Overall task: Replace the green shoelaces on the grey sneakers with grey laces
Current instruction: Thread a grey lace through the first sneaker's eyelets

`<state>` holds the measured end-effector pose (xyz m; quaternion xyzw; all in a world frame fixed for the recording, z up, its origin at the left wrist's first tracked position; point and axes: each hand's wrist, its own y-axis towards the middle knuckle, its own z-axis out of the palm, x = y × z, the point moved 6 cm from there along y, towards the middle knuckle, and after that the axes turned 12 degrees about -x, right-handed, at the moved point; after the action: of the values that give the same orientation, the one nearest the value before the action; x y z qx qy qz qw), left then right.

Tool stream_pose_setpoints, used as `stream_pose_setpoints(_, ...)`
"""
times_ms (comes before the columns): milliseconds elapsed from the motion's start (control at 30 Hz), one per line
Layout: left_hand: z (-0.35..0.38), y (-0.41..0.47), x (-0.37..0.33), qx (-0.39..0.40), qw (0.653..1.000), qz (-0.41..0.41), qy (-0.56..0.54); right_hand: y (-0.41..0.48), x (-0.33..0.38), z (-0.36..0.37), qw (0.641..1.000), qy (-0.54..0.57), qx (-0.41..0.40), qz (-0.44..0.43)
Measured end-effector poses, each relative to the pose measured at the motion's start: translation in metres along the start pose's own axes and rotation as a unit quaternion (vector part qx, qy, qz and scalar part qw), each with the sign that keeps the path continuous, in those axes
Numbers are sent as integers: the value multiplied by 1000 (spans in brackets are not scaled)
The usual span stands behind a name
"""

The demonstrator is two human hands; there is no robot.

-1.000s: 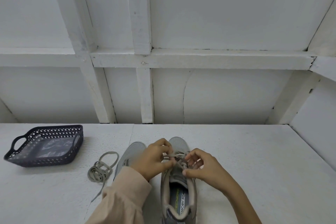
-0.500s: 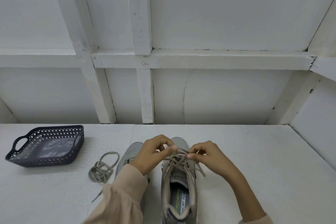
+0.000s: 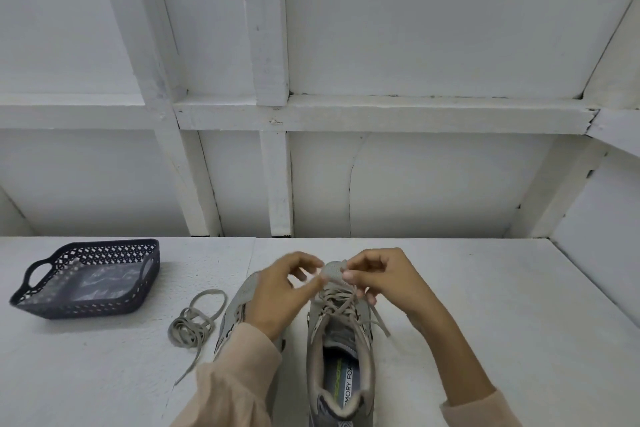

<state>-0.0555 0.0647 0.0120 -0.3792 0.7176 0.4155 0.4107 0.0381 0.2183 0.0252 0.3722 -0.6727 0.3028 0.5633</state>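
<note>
- The right hand (image 3: 381, 276) pinches the grey lace (image 3: 337, 305) above the sneaker (image 3: 341, 350) on the tabletop (image 3: 485, 288).
- The left hand (image 3: 280, 291) has curled, blurred fingers; I cannot tell their grip.
- A loose lace (image 3: 194, 322) lies nearby.

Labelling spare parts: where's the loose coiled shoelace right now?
Head view: the coiled shoelace lies on the white table, left of centre, between the dark perforated basket and the left-hand sneaker.
</note>
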Motion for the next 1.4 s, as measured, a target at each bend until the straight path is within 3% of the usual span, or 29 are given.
stream_pose_setpoints(67, 14, -9, -1, 64, 994, -49, -71, 0, 1, 8, 999, 19, -35, -2)
stream_pose_setpoints(200, 17, -11, 3, 36, 975, -123, -179, 1, -1, 20, 996, 40, -82, -24)
stream_pose_setpoints(533, 14, -14, 9, 57, 978, -130, -150, -10, -11, 23, 995, 63, -81, 2)
stream_pose_setpoints(667, 14, -13, 16, 60, 977, -149, -139, -18, -12, 21, 995, -59, -77, -32)
stream_pose_setpoints(800, 6, -14, 25, 23, 968, -199, -152, -36, -24, 36, 959, -270, 42, -72)
stream_pose_setpoints(900, 4, -19, 29, 22, 961, -227, -156, -39, -27, 36, 923, -369, 7, -111)
stream_pose_setpoints(1000, 4, -21, 29, 42, 963, -227, -136, -41, -27, 40, 910, -390, -59, -128)
stream_pose_setpoints(1100, 5, -23, 30, 64, 963, -226, -129, -44, -33, 42, 910, -376, -117, -132)
stream_pose_setpoints(1167, 5, -23, 31, 78, 964, -223, -122, -43, -40, 42, 930, -321, -138, -112)
stream_pose_setpoints(1400, 5, -24, 35, 92, 966, -220, -97, -40, -51, 39, 960, -225, -145, -83)
